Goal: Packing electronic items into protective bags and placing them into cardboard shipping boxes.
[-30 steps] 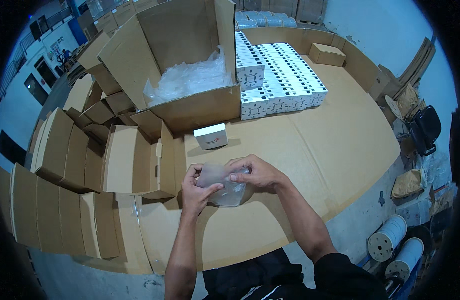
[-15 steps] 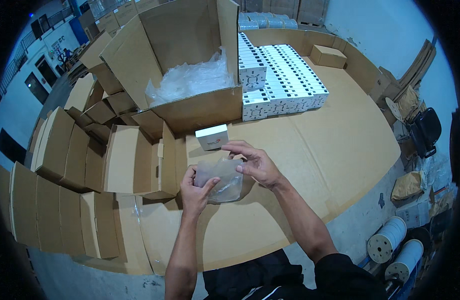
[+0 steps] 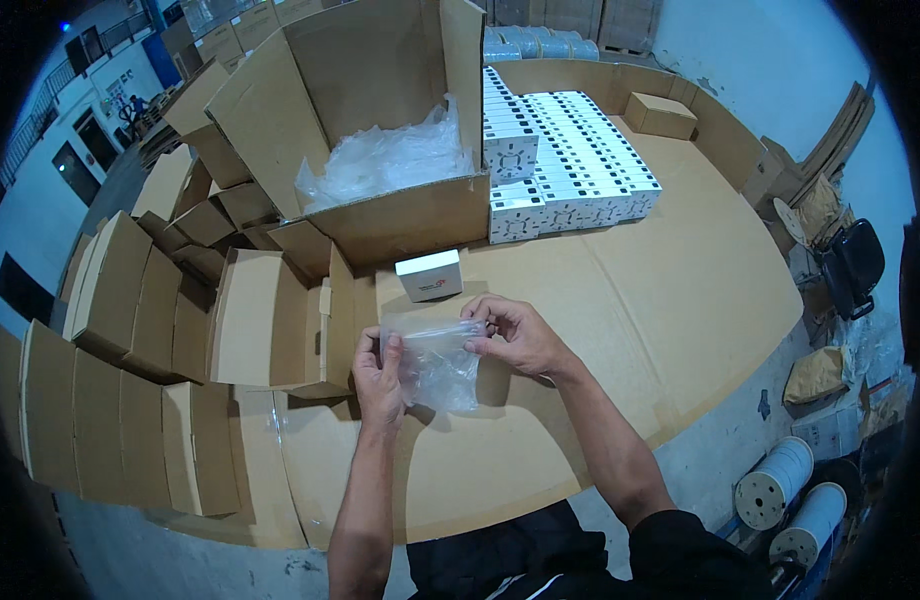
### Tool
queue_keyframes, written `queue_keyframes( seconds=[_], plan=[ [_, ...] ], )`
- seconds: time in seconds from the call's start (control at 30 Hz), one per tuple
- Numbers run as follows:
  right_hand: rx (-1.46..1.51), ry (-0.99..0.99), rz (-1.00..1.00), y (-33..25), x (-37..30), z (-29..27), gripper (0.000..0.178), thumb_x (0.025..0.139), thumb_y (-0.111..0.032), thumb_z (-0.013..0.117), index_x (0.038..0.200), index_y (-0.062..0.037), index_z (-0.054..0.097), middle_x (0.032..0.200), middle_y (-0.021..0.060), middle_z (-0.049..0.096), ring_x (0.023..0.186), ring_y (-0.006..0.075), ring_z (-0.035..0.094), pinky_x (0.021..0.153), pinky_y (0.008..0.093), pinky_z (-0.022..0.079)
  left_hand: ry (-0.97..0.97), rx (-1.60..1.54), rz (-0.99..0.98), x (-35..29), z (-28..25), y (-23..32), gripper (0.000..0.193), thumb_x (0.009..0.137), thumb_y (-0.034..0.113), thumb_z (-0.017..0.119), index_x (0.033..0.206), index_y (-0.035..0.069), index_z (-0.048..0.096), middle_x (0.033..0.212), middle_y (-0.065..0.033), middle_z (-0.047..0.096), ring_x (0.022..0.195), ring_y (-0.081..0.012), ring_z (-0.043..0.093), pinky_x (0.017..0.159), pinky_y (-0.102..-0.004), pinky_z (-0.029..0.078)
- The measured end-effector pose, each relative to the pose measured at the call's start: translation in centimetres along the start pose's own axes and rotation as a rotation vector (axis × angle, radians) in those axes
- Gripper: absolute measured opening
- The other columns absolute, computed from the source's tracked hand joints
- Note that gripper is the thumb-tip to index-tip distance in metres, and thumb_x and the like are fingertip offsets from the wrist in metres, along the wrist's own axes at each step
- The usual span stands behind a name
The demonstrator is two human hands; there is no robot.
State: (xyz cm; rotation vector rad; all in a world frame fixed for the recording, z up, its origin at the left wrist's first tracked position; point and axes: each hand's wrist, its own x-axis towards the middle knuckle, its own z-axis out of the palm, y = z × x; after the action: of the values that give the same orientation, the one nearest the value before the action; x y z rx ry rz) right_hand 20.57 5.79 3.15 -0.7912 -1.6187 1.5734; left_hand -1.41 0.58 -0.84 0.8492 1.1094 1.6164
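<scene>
Between my hands a clear plastic bag (image 3: pixel 439 370) hangs above the cardboard-covered table, its upper edge spread sideways. My left hand (image 3: pixel 381 378) grips the bag's left edge, with the thumb on top. The fingers of my right hand (image 3: pixel 515 337) pinch its upper right corner. Whether anything lies inside the bag I cannot make out; it looks thin and see-through. Just beyond the bag a small white box (image 3: pixel 430 275) stands on the table, a little red mark on its front.
A large open carton (image 3: pixel 410 222) holding crumpled clear plastic bags stands behind the white box. Stacked white boxes (image 3: pixel 580 165) fill the table to its right. Open brown cartons (image 3: pixel 245 320) crowd the left side. A small closed carton (image 3: pixel 659 115) sits at the far right.
The bag's upper edge has been pulled straighter between both hands, and its body now hangs down. My right hand has shifted slightly right and closed its fingers on the corner.
</scene>
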Motion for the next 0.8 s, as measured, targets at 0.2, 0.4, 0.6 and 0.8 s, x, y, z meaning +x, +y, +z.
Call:
queue_keyframes(
  seconds=[0.2, 0.4, 0.6, 0.8],
  plan=[
    [0.212, -0.002, -0.094, 1.0, 0.6, -0.8, 0.014, 0.092, -0.013, 0.074, 0.09, -0.0052, 0.062, 0.093, -0.0027, 0.059, 0.078, 0.003, 0.051, 0.068, 0.0229, 0.044, -0.07, -0.06, 0.071, 0.2, -0.5, 0.1, 0.018, 0.094, 0.01, 0.073, 0.101, 0.01, 0.056, 0.087, 0.0041, 0.057, 0.075, -0.0045, 0.052, 0.067, -0.0228, 0.049],
    [-0.018, 0.062, -0.065, 0.7, 1.2, 0.5, 0.023, 0.098, -0.019, 0.068, 0.082, -0.0046, 0.062, 0.069, -0.0083, 0.05, 0.066, 0.0017, 0.045, 0.059, 0.0223, 0.038, -0.165, 0.062, 0.013, -1.6, 0.0, 0.7, 0.043, 0.082, 0.011, 0.084, 0.116, 0.003, 0.059, 0.1, -0.0045, 0.065, 0.086, -0.0137, 0.064, 0.076, -0.0293, 0.056],
    [-0.091, 0.088, -0.108, -0.1, 1.7, -0.5, 0.02, 0.098, -0.02, 0.068, 0.087, -0.0039, 0.063, 0.077, -0.006, 0.055, 0.07, 0.0026, 0.048, 0.061, 0.0219, 0.04, -0.29, 0.35, -0.354, -1.8, -0.1, 2.7, 0.059, 0.073, 0.011, 0.09, 0.122, -0.001, 0.06, 0.105, -0.0092, 0.069, 0.094, -0.0164, 0.067, 0.083, -0.0304, 0.056],
    [0.389, 0.355, -0.198, 0.7, 1.4, 1.9, 0.025, 0.096, -0.018, 0.07, 0.112, -0.0032, 0.057, 0.093, 0.0012, 0.06, 0.085, 0.0075, 0.056, 0.073, 0.0238, 0.047, -0.185, 0.386, -0.146, -1.7, -0.3, 1.9, 0.054, 0.074, 0.01, 0.09, 0.118, -0.001, 0.062, 0.102, -0.0068, 0.07, 0.09, -0.0142, 0.066, 0.081, -0.0276, 0.055]
  ],
)
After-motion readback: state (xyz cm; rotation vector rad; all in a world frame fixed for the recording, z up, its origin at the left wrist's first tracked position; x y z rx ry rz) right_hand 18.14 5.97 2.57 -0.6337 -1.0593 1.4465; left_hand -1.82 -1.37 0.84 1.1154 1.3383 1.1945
